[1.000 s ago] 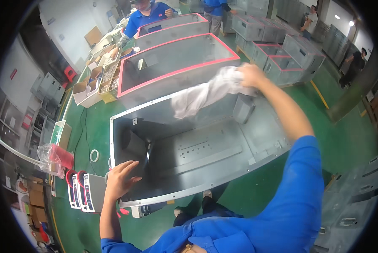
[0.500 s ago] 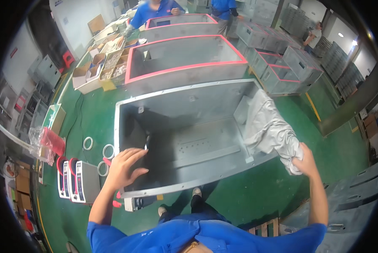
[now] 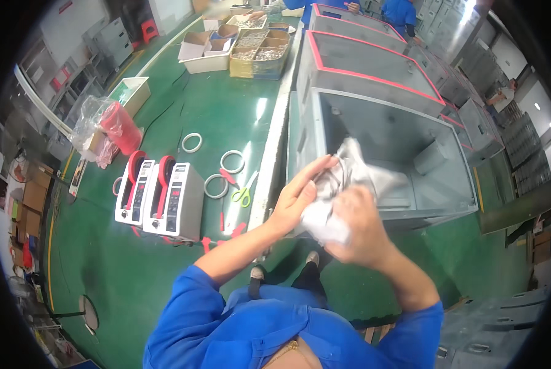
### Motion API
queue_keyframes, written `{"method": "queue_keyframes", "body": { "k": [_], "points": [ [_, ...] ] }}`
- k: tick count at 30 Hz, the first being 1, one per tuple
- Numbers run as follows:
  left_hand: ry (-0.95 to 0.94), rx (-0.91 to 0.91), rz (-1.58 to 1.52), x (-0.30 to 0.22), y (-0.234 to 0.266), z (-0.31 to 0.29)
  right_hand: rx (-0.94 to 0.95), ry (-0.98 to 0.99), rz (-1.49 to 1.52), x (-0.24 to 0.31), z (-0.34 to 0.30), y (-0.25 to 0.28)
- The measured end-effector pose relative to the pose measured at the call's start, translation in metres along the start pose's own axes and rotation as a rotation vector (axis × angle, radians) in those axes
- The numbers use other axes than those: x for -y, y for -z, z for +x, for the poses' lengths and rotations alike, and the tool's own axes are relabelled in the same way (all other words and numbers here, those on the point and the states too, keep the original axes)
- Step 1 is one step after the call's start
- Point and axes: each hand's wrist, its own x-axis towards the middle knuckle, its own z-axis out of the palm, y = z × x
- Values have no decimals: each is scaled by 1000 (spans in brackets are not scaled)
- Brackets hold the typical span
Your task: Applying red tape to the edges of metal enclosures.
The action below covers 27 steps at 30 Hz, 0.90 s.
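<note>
A crumpled light grey cloth [image 3: 348, 169] is between the person's two hands, in front of the near left corner of an open grey metal box [image 3: 398, 132]; the right hand [image 3: 363, 224], blurred, has its fingers curled down over the cloth and has hold of it; the left hand [image 3: 297, 197] lies along the cloth's left side, its fingers stretched out and close together, the thumb partly lifted from them, and whether it grips the cloth or only touches it I cannot tell.

The box is bare grey metal inside, with a block-like piece [image 3: 432, 158] near its right end; just behind it stands another metal box [image 3: 349, 84] with a red-edged rim, and more boxes are farther back.

To the left runs a green worktop [image 3: 226, 117] with a pale edge strip [image 3: 275, 144]; on it, near the left forearm, are two white machines [image 3: 180, 197] with red wheels, three pale rings [image 3: 231, 172] and scissors [image 3: 244, 194] with yellow-green handles; farther left lies a red roll [image 3: 120, 128] in clear plastic; at the far end are a yellowish divided bin [image 3: 257, 69] of small parts and a white tray [image 3: 204, 64] holding cardboard boxes; a co-worker's blue sleeve [image 3: 334, 12] shows beyond.
</note>
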Motion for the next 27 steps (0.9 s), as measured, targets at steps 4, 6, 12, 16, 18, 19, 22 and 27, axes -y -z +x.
{"method": "queue_keyframes", "body": {
  "k": [4,6,12,16,18,19,22,27],
  "points": [
    [142,-280,-136,9,24,-43,90,-152,53,-12,47,-13],
    [203,-304,-120,13,29,-61,-15,-100,-25,-31,75,-36],
    [243,-372,-72,5,38,-83,-298,-185,-358,-117,182,-36],
    [355,-570,64,16,82,-141,-580,153,-407,-77,262,-18],
    [431,-668,107,26,86,-170,-740,391,-448,-54,297,-12],
    [436,-672,83,31,85,-188,-758,365,-355,-44,309,-15],
    [524,-737,80,27,73,-231,-734,347,48,-8,323,-34],
    [657,-856,71,46,62,-332,-774,80,-68,-37,357,-113]
  ]
}}
